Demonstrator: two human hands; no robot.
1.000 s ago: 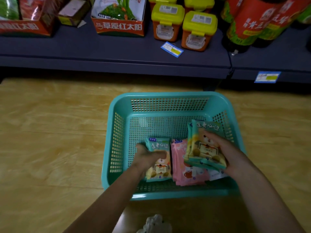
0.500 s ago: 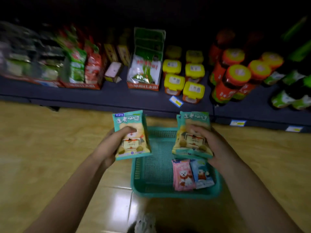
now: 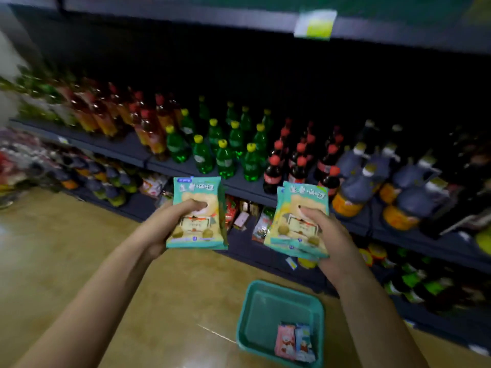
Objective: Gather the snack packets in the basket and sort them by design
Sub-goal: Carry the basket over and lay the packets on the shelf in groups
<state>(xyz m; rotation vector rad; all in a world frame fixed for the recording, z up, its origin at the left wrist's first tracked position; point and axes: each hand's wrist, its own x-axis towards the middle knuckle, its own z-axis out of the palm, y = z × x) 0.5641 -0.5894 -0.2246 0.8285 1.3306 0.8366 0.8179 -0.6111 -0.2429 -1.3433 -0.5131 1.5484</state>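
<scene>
Up go both hands, lifted well above the teal basket (image 3: 243,322) on the floor! The left hand (image 3: 162,231) grips one green packet (image 3: 198,221), thumb across its front, fingers behind. The right hand (image 3: 333,243) pinches a green stack (image 3: 295,227) likewise, while a pink packet (image 3: 285,341) and a blue packet (image 3: 304,342) lie in the basket.
</scene>
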